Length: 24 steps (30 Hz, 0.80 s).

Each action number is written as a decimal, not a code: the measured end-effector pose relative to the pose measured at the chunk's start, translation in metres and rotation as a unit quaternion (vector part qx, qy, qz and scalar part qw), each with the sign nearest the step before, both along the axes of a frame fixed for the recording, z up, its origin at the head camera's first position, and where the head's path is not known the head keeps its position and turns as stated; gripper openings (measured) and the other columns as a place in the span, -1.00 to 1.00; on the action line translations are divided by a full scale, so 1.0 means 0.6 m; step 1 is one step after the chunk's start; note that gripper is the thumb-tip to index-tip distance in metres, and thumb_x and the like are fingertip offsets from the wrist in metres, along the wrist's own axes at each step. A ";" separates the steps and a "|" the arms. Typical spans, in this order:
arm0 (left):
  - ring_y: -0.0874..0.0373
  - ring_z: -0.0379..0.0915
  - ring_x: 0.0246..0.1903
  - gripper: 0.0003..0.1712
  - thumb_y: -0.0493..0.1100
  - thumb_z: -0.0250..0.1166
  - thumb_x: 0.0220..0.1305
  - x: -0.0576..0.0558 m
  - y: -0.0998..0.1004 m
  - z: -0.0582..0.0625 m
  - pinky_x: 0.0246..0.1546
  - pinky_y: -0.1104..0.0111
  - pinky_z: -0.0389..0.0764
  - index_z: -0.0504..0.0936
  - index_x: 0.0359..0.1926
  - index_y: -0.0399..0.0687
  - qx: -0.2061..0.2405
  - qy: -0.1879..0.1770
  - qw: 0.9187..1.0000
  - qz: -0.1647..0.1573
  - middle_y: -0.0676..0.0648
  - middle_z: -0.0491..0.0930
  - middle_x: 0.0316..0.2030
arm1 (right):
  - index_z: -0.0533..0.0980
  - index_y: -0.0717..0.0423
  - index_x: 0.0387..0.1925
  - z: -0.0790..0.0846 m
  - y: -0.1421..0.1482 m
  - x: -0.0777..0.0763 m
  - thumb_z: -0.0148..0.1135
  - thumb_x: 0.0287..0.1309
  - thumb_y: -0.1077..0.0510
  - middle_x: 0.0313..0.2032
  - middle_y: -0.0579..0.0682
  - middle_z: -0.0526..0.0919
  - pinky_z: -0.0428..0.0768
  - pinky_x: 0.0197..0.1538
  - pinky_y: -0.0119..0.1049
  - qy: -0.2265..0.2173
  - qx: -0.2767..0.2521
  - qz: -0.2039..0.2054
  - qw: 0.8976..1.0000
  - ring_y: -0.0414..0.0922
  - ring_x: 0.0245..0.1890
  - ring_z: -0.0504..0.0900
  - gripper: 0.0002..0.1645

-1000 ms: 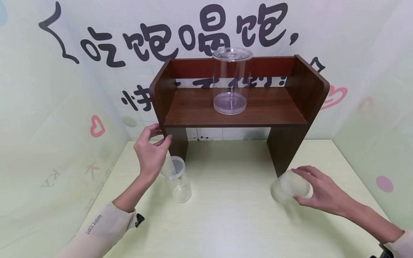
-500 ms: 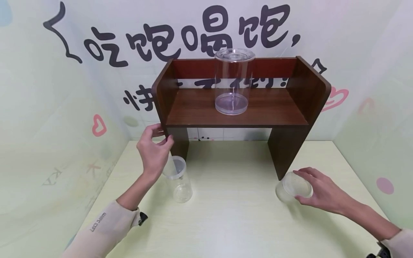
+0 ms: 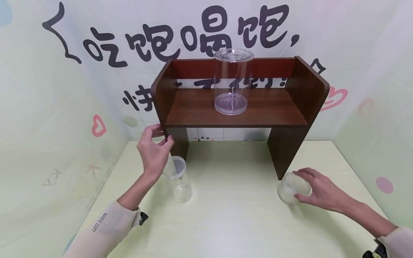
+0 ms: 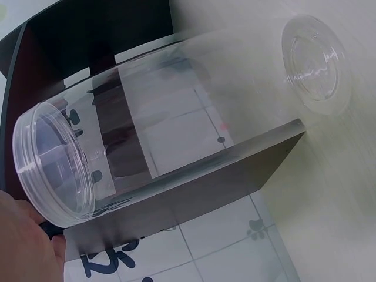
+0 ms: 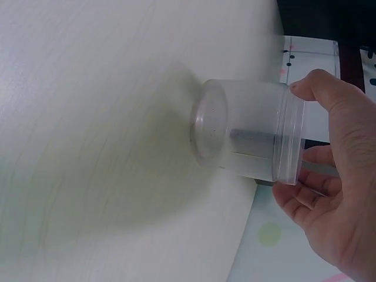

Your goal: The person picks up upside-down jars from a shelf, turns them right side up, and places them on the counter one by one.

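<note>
Beige sleeves point(image 3: 103, 231), dark lettering point(image 3: 99, 222), black wristbands point(image 3: 143, 218)

Black lettering point(image 3: 224, 18), pink hearts point(image 3: 97, 133) on pale backdrop point(image 3: 58, 147).

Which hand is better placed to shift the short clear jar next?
Probably the right hand: it holds the short jar around its top edge, near the right side of the shelf. The left hand is at the opposite side, gripping the shelf.
</note>
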<state>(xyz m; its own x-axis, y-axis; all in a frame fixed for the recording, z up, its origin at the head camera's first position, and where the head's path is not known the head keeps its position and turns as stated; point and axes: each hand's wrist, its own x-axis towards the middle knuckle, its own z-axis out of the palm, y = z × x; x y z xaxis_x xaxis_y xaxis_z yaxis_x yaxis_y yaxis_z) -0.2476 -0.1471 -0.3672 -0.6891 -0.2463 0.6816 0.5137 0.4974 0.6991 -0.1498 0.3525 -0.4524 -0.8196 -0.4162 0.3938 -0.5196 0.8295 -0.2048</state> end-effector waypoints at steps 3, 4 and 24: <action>-0.10 0.72 -0.12 -0.55 -0.44 0.51 0.16 0.001 0.000 0.000 -0.26 0.71 0.64 0.65 0.09 -0.35 -0.002 -0.002 1.000 0.002 -0.28 0.72 -0.06 | 0.65 0.25 0.14 0.000 0.000 -0.001 0.75 -0.31 0.01 0.01 0.16 0.68 0.75 -0.12 0.07 -0.007 0.005 -0.003 1.000 0.13 -0.06 0.71 -0.11; -0.10 0.72 -0.12 -0.55 -0.43 0.51 0.16 0.001 0.001 0.000 -0.26 0.71 0.64 0.65 0.09 -0.35 -0.002 -0.002 1.000 0.002 -0.28 0.72 -0.06 | 0.65 0.25 0.14 0.000 0.000 -0.001 0.75 -0.31 0.01 0.02 0.17 0.68 0.75 -0.11 0.08 -0.009 0.006 -0.004 1.000 0.13 -0.06 0.71 -0.12; -0.10 0.73 -0.15 -0.57 -0.40 0.50 0.18 0.000 0.000 -0.002 -0.27 0.71 0.64 0.65 0.08 -0.37 0.006 0.000 1.000 0.004 -0.30 0.73 -0.10 | 0.61 0.18 0.24 0.056 -0.034 0.029 0.77 -0.21 -0.07 0.13 0.07 0.65 0.53 0.10 -0.46 0.036 -0.005 0.019 0.999 0.06 0.06 0.68 -0.06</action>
